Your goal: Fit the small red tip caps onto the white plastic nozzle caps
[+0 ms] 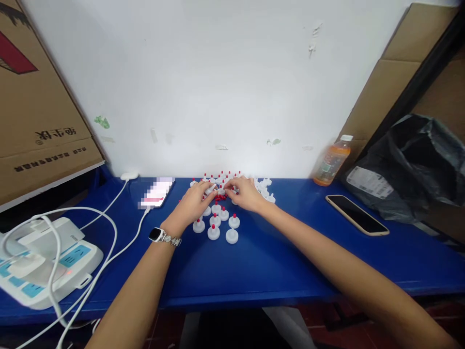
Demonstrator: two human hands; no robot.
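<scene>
At the left edge of the blue bench point(254, 271) sits a white power strip point(54, 261). Its cables point(109, 228) loop to a phone point(157, 192) lying flat near the wall, as far as the lead allows and just left of the hands. The left hand point(191, 206), a watch point(158, 235) on its wrist, is clenched lightly on a small white cap point(210, 188), held low over the bench, likely so the wrist can rest. Just nearer the person are the standing caps point(218, 220), each on its broad base with the red tip up, apparently grouped apart from the loose heap point(232, 180) by the wall. The right hand point(247, 194) meets the left fingertip to fingertip; whether it grips anything I cannot tell. Further right, an orange bottle point(331, 162), a dark phone point(356, 214) and a black bag point(417, 165) lie well apart from the hands.
</scene>
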